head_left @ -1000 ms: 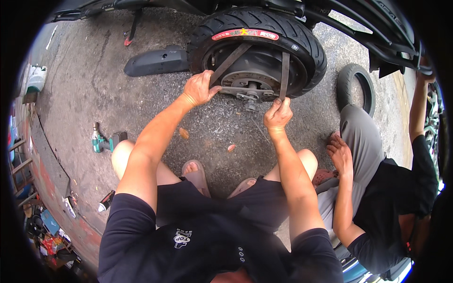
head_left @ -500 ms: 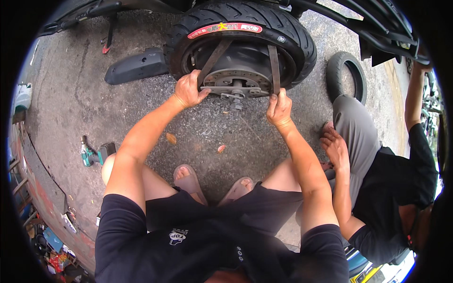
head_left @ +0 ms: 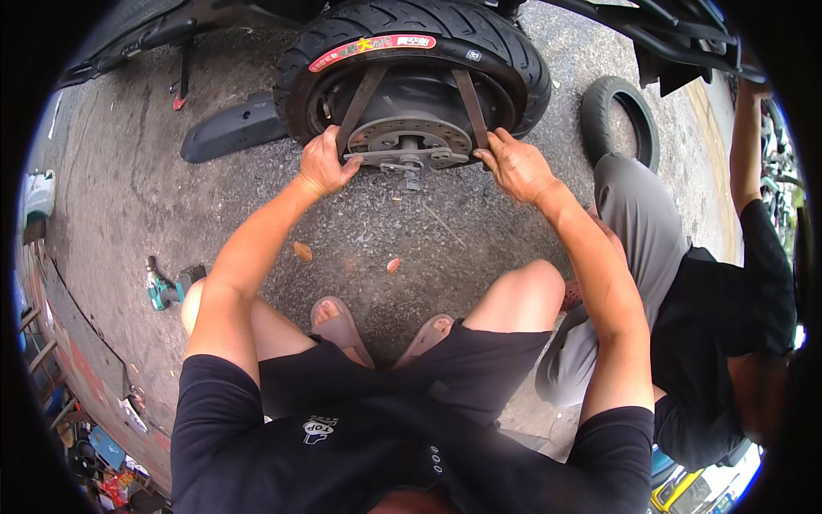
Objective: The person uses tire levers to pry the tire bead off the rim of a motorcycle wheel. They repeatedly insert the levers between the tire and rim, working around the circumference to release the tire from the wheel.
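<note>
A motorcycle rear wheel [head_left: 411, 26] with a red-labelled tyre stands under the vehicle, a brake disc [head_left: 381, 133] and axle [head_left: 411, 178] facing me. Two flat metal bars [head_left: 362, 98] slant down beside the hub to a bracket [head_left: 394, 158]. My left hand [head_left: 327, 161] is closed on the left bar's lower end, thumb by the bracket. My right hand [head_left: 514, 167] is closed at the right bar [head_left: 471, 107], its fingertips at the bracket's right end.
A black fender piece [head_left: 227, 128] and a green impact driver [head_left: 161, 289] lie left. A loose tyre [head_left: 599, 120] lies right, by a kneeling co-worker [head_left: 711, 325] with one arm raised to the vehicle's frame. Assorted clutter [head_left: 103, 454] fills the lower left.
The wheel has shifted up and left in view. My right hand has moved up to the bracket's end and turned, elbow farther right. The co-worker's lower hand is now mostly hidden by my arm.
</note>
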`<state>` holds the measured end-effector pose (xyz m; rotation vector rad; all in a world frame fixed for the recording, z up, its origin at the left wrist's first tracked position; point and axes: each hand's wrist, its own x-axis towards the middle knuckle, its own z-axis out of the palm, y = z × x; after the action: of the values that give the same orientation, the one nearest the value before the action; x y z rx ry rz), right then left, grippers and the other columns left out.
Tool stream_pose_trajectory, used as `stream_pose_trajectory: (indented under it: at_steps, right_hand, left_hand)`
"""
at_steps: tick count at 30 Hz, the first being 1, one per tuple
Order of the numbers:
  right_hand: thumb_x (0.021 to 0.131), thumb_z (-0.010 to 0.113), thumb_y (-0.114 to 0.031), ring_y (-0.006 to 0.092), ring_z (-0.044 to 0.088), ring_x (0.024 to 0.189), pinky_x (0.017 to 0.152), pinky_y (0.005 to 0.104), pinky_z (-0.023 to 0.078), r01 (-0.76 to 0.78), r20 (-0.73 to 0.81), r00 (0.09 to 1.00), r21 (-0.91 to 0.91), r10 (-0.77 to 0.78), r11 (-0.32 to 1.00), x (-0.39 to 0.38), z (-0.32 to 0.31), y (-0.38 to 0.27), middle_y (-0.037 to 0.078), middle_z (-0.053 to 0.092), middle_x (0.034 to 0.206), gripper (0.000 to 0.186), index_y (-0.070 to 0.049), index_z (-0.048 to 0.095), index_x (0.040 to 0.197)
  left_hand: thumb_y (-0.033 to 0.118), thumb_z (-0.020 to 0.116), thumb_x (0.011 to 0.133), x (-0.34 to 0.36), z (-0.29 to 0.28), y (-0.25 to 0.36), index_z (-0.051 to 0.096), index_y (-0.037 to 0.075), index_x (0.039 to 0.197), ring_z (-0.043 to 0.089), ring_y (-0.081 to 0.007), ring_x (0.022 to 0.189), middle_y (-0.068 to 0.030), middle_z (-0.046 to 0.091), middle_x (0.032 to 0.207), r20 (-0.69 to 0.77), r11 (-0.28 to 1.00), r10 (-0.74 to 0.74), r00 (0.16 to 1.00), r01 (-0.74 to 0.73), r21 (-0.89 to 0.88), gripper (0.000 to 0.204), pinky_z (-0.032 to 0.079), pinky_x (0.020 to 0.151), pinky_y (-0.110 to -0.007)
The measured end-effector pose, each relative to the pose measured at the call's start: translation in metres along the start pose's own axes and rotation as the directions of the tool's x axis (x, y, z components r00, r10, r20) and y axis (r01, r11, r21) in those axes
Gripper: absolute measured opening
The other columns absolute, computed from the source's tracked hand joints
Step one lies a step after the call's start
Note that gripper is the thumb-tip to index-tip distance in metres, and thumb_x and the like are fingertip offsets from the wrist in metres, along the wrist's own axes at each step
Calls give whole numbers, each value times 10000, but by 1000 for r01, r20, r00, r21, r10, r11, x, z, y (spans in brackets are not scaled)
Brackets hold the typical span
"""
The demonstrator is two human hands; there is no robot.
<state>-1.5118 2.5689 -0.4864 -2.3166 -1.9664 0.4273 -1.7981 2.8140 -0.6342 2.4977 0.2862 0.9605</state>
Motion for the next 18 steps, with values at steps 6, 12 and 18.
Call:
stream_pose_trajectory:
  at_steps: [6,12,18]
  right_hand:
    - [1031,595,-356,427,701,894,814,490,556,-106,346,936,103,64,989,29,-32,-9,254,718,871,428,21,718,870]
    - [1032,618,-182,296,733,714,683,411,572,-103,417,908,304,-35,947,35,-22,2,194,685,740,284,72,679,922]
    - [916,638,4,246,691,735,725,374,557,-21,316,943,373,-106,928,44,7,3,157,694,771,108,28,685,1010]
  left_hand:
    - [510,683,937,-5,0,-4,466,-62,1274,699,-417,832,-213,692,1013,12,999,-30,999,30,43,699,566,762,-477]
    - [512,697,925,-4,3,-5,467,-65,1274,693,-419,813,-224,682,969,-8,996,-24,1000,25,84,712,566,746,-475]
    - [557,671,932,-4,4,-4,488,-58,1250,696,-430,826,-251,666,1048,-26,996,-25,999,27,80,716,574,761,-470]
